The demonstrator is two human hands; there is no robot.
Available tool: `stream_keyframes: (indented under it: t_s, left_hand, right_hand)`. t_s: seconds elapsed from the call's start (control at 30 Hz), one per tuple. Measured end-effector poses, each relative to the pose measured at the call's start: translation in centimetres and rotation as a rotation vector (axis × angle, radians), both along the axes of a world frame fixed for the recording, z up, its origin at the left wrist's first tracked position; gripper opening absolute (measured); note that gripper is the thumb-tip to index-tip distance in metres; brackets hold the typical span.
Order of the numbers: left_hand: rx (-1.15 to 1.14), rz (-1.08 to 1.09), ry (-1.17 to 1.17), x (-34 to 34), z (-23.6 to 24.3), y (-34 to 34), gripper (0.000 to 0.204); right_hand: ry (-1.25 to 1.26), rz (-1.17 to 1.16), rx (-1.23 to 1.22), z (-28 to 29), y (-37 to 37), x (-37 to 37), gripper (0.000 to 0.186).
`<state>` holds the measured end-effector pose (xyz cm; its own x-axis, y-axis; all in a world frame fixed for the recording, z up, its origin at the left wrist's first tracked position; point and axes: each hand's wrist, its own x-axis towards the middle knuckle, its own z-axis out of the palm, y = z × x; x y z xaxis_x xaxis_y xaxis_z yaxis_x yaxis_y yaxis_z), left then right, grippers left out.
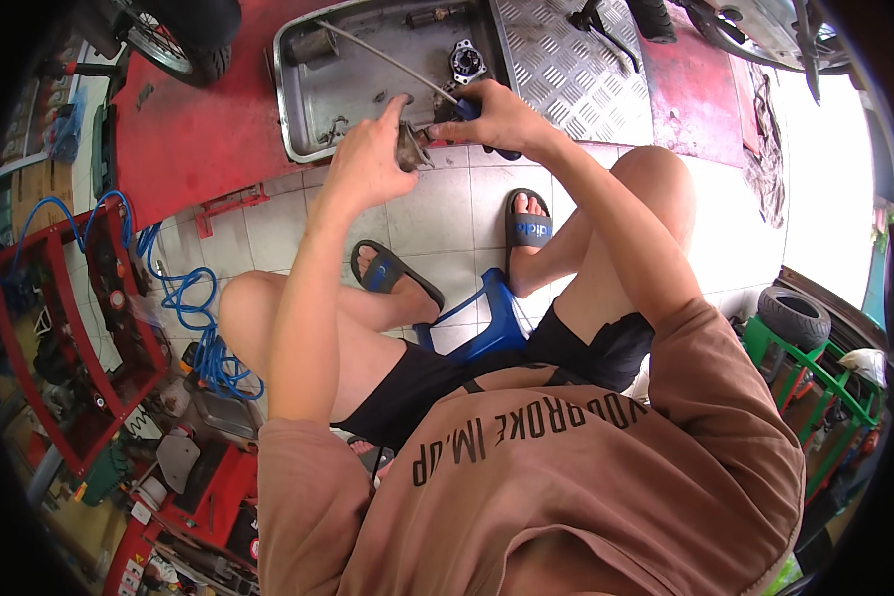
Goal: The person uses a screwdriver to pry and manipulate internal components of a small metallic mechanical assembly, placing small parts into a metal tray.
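Note:
My left hand [368,159] grips a dull metal fitting [412,146] at the near edge of a steel tray [286,99], index finger raised along it. My right hand [497,124] is closed on the blue handle [465,107] of a long-shafted screwdriver [392,64], thumb beside the fitting; whether the thumb touches it is hard to tell. The shaft slants up-left across the tray. Inside the tray lie a cylindrical part [314,46], a round flanged part [467,62], a smaller dark part [427,19] and small bits [333,134].
The tray sits on a red platform [189,149] beside chequered metal plate [576,79]. Motorcycle wheels [174,45] are above. Blue hose [199,313] and a red rack [50,328] are left. A blue stool [497,328] is between my legs; a tire [795,313] is right.

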<state>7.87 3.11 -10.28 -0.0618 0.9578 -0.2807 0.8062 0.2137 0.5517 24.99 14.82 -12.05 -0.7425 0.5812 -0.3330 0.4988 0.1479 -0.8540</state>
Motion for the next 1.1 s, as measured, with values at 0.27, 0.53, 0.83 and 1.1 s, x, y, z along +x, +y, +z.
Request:
stream_keyframes:
  t_s: [0.27,0.53,0.83,1.1]
  left_hand:
    - [0.054,0.004,0.014,0.1,-0.3,0.2,0.086]
    - [0.058,0.012,-0.021,0.1,0.1,0.1,0.087]
    - [0.192,0.126,-0.317,-0.1,-1.0,-0.5,0.085]
    - [0.120,0.237,-0.704,-0.2,-2.0,-0.8,0.085]
  right_hand:
    - [-0.042,0.015,-0.021,-0.1,0.5,0.0,0.045]
    - [-0.027,0.004,-0.034,0.7,0.4,-0.3,0.044]
    - [0.144,-0.116,-0.180,0.9,-0.2,-0.7,0.042]
    - [0.284,-0.105,-0.269,1.0,-0.3,-0.9,0.035]
